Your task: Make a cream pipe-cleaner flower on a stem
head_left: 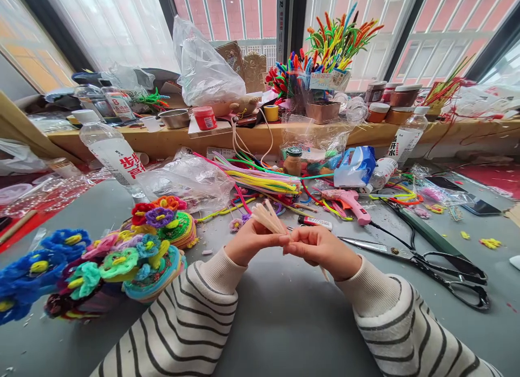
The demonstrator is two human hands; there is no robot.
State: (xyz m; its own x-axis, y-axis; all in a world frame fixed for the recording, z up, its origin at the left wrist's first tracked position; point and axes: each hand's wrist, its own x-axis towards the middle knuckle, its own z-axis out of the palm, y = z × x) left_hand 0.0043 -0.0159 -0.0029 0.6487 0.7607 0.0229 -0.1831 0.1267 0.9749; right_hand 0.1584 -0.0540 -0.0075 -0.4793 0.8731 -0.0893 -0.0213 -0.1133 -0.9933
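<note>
Both my hands meet over the grey table, wrists in striped sleeves. My left hand (pixel 248 242) is closed round a small bundle of cream pipe cleaners (pixel 268 216) that fan up and to the right. My right hand (pixel 322 249) pinches the same bundle at its lower end, fingers curled; a short cream end pokes out below it. A red-and-white marker (pixel 314 221) lies just beyond the hands.
Finished pipe-cleaner flowers (pixel 122 260) pile up at the left. Large black scissors (pixel 430 263) lie at the right, a pink glue gun (pixel 350 202) and loose coloured pipe cleaners (pixel 260 179) behind. A plastic bottle (pixel 111 152) stands at left; a cluttered wooden ledge (pixel 260 133) runs along the window.
</note>
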